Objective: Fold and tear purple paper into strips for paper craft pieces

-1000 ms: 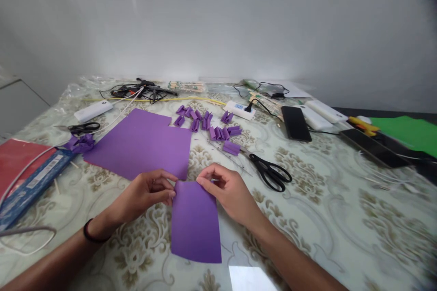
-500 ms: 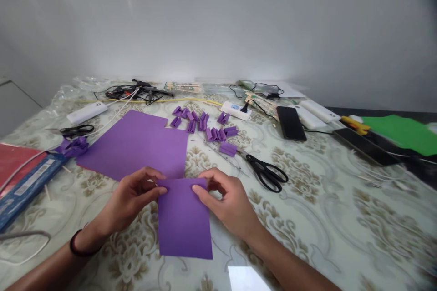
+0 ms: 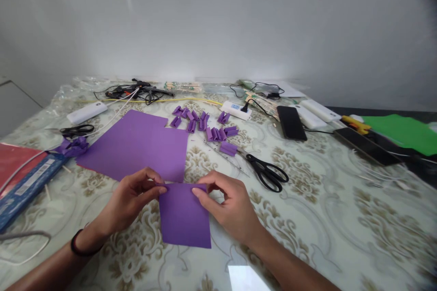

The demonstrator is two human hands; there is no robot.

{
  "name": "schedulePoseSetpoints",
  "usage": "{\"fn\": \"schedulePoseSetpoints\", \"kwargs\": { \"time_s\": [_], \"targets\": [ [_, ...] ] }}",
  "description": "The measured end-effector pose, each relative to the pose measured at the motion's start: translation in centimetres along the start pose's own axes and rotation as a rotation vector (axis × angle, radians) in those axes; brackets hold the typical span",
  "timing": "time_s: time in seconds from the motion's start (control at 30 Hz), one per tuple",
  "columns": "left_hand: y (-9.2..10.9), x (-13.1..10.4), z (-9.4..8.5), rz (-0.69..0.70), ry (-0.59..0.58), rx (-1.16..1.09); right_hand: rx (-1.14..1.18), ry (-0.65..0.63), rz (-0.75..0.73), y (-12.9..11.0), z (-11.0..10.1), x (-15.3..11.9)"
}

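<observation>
From where I stand, L hand (image 3: pixel 136 198) has thumb & fingers pinched on the top L corner of a small purple sheet (image 3: pixel 185 218), and R hand (image 3: pixel 232 207) grips the same edge near its other corner, thumb in front, fingers behind. So the sheet's b/w the two hands, its lower part running free toward the wearer; can't tell if that end touches the patterned cloth (image 3: pixel 327 223). Main risk, imo: uneven pinch. If one thumb presses harder or sits lower than the other, the top edge could crease on a slant. Pulling the hands apart too hard might wrinkle or tear it; a loose L pinch could let that corner slip. Just beyond L hand lies a large purple sheet (image 3: pixel 143 145), close enough that a fwd push might shove it. Ahead of both hands, folded purple pieces (image 3: pixel 203 121) sit in a loose cluster, prob easy to scatter w/ a careless reach. Scissors (image 3: pixel 269 173) lie beyond & R of R hand, blades toward one piece, so a forearm bump could knock them into it.
</observation>
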State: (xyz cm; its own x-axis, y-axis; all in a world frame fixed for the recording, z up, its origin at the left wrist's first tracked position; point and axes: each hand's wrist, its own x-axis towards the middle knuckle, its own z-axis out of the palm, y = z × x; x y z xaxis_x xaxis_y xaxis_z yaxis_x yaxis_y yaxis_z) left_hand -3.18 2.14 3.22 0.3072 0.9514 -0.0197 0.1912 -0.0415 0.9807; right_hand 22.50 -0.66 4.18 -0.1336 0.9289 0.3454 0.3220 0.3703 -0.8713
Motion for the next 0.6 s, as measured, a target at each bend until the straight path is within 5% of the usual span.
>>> {"fn": "schedulePoseSetpoints", "kwargs": {
  "time_s": [0.3, 0.5, 0.6],
  "targets": [
    [-0.25, 0.32, -0.28, 0.113, -0.019, -0.029, 0.127, -0.003, -0.196, -0.28, -0.07, 0.0],
    [0.12, 0.09, -0.14, 0.097, 0.014, -0.034, 0.153, -0.017, -0.152, -0.1, -0.09, -0.14],
    [0.42, 0.27, 0.08, 0.015, 0.059, -0.052, 0.227, 0.014, -0.001, 0.06, 0.03, -0.03]
  ]
}}
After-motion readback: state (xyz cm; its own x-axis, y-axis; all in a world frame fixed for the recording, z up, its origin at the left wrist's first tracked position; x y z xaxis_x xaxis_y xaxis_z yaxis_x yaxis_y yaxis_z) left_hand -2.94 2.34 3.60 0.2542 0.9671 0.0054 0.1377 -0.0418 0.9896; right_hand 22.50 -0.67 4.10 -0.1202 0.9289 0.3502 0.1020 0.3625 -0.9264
